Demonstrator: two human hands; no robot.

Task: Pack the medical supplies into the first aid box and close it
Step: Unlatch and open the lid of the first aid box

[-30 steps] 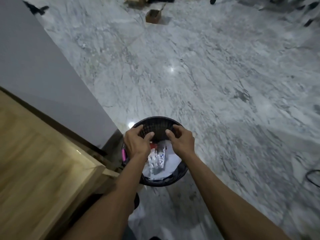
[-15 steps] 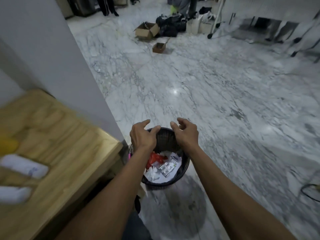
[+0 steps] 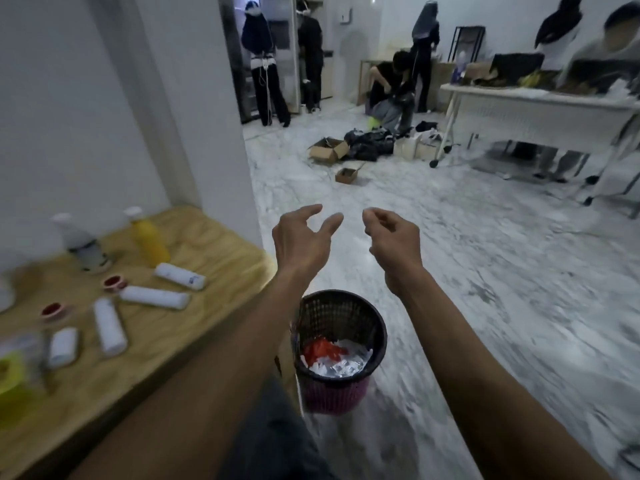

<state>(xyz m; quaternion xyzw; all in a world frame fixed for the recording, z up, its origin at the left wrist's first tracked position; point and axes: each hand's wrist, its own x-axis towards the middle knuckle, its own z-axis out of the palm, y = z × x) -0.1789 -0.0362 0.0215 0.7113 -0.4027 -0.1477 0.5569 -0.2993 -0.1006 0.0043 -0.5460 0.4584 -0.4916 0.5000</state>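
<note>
Head view, left hand (image 3: 300, 241) and right hand (image 3: 394, 240) raised over black waste basket (image 3: 341, 318), both empty, fingers loosely spread, white rolls (image 3: 154, 296) lying flat on wooden table (image 3: 207, 258) at left, long axes pointing various ways, yellow bottle (image 3: 149, 241) upright near wall.

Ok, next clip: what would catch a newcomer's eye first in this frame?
Two bare hands raised mid-frame, the left hand and right hand, both empty with fingers loosely curled. Directly below them on the marble floor stands a black mesh wastebasket holding red and white scraps. To the left, a wooden table carries white rolls, a yellow bottle and a white bottle.
</note>
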